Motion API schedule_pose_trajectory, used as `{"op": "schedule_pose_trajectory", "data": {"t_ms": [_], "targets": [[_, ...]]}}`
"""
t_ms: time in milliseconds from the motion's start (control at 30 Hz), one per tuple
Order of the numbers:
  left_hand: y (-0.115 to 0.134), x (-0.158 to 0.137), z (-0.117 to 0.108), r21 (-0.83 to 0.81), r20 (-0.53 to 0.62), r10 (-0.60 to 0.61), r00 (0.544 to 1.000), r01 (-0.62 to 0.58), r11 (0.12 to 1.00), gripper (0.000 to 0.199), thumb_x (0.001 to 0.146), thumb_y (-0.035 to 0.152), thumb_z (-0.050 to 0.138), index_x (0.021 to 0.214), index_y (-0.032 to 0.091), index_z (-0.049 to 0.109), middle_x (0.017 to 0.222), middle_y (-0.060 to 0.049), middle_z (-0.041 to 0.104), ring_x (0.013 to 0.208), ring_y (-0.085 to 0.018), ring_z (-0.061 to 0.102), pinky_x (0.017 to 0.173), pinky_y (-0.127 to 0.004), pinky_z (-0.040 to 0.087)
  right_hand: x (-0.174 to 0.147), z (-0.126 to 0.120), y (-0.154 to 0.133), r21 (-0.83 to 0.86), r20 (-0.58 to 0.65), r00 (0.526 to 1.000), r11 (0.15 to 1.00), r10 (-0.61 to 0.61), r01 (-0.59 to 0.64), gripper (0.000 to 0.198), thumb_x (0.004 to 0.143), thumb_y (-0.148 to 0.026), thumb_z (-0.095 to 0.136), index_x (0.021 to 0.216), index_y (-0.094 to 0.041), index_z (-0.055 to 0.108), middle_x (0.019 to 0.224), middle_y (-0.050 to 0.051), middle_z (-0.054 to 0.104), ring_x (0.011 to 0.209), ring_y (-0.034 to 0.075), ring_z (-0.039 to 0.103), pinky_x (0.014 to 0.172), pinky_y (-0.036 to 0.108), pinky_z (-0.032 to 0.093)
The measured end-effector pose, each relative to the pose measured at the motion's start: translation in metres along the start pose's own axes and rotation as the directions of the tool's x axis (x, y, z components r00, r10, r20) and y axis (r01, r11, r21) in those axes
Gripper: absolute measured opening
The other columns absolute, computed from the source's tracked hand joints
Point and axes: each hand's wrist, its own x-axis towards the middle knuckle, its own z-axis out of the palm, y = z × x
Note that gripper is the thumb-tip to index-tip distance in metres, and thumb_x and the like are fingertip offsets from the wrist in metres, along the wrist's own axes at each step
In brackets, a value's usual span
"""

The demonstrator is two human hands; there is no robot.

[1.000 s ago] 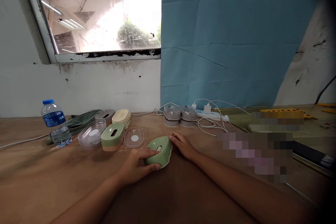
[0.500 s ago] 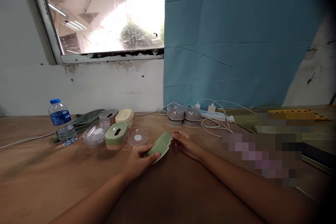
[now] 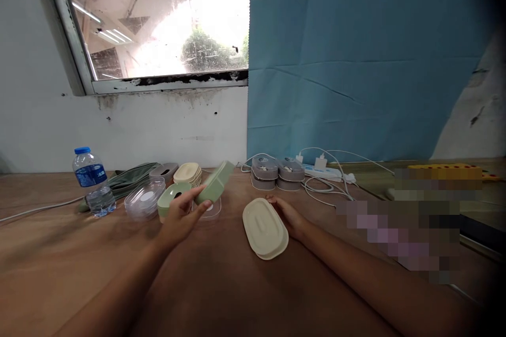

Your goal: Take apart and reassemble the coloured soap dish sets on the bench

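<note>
My left hand (image 3: pixel 179 221) grips a light green plastic lunch box piece (image 3: pixel 217 183) by its near end, thumb on the near side. It is tilted above the table, in front of a clear lid, and its far end is blurred. My right hand (image 3: pixel 288 217) holds a cream oval lid (image 3: pixel 265 227) at its right edge, with the fingers partly hidden behind it. The lid's raised middle faces me. The two pieces are apart. Just beyond my left hand stands a green box (image 3: pixel 174 190) with a slot in its top, partly covered by the hand.
Clear lids (image 3: pixel 144 200), a stack of cream lids (image 3: pixel 187 172) and a water bottle (image 3: pixel 95 184) stand at the left. Grey lunch boxes (image 3: pixel 264 171), a power strip (image 3: pixel 326 172) and white cables sit at the back. Part of the right side is pixelated.
The cream lid has come away from the green piece and is now in my right hand. My left hand has moved left and up with the green piece.
</note>
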Motion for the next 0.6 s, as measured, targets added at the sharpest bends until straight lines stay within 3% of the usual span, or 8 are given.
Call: {"op": "schedule_pose_trajectory", "data": {"t_ms": [67, 100, 200, 333, 600], "targets": [[-0.004, 0.008, -0.025, 0.307, 0.074, 0.213, 0.974, -0.225, 0.925, 0.035, 0.076, 0.036, 0.054, 0.108, 0.022, 0.058, 0.109, -0.004, 0.060, 0.103, -0.021, 0.051, 0.092, -0.035, 0.036, 0.000, 0.000, -0.001, 0.049, -0.004, 0.999, 0.998, 0.033, -0.033, 0.010, 0.065, -0.028, 0.048, 0.059, -0.020, 0.046, 0.055, -0.002, 0.056, 0.062, 0.016, 0.056, 0.063, 0.028, 0.043], [-0.008, 0.011, -0.035, 0.424, 0.114, 0.264, 0.958, -0.287, 0.859, 0.032, 0.077, 0.035, 0.052, 0.107, 0.024, 0.058, 0.111, -0.004, 0.060, 0.104, -0.021, 0.049, 0.094, -0.037, 0.032, 0.001, 0.001, -0.001, 0.070, -0.006, 0.999, 0.996, 0.047, -0.047, 0.009, 0.064, -0.027, 0.047, 0.059, -0.020, 0.045, 0.055, -0.002, 0.055, 0.061, 0.016, 0.055, 0.063, 0.028, 0.042], [-0.026, 0.014, -0.058, 0.655, 0.177, 0.223, 0.959, -0.284, 0.701, 0.031, 0.081, 0.034, 0.045, 0.109, 0.026, 0.055, 0.107, -0.004, 0.062, 0.102, -0.021, 0.050, 0.095, -0.041, 0.023, 0.000, 0.003, -0.002, 0.126, -0.007, 0.996, 0.988, 0.088, -0.087, 0.007, 0.062, -0.024, 0.045, 0.057, -0.020, 0.042, 0.052, -0.003, 0.053, 0.057, 0.015, 0.054, 0.061, 0.027, 0.042], [-0.043, 0.012, -0.071, 0.744, 0.267, 0.086, 0.960, -0.262, 0.614, 0.031, 0.082, 0.035, 0.041, 0.109, 0.026, 0.054, 0.099, -0.004, 0.065, 0.097, -0.022, 0.053, 0.093, -0.041, 0.020, 0.000, 0.004, -0.003, 0.170, -0.003, 0.991, 0.977, 0.132, -0.130, 0.006, 0.061, -0.023, 0.045, 0.057, -0.020, 0.041, 0.050, -0.003, 0.050, 0.054, 0.014, 0.052, 0.059, 0.026, 0.042], [-0.044, 0.011, -0.081, 0.737, 0.311, -0.011, 0.950, -0.233, 0.635, 0.033, 0.081, 0.040, 0.040, 0.106, 0.025, 0.056, 0.101, -0.005, 0.064, 0.096, -0.022, 0.052, 0.089, -0.038, 0.022, -0.001, 0.004, -0.003, 0.135, -0.010, 0.993, 0.984, 0.116, -0.113, 0.005, 0.061, -0.023, 0.044, 0.059, -0.021, 0.041, 0.051, -0.003, 0.052, 0.055, 0.015, 0.053, 0.060, 0.027, 0.043]]}}
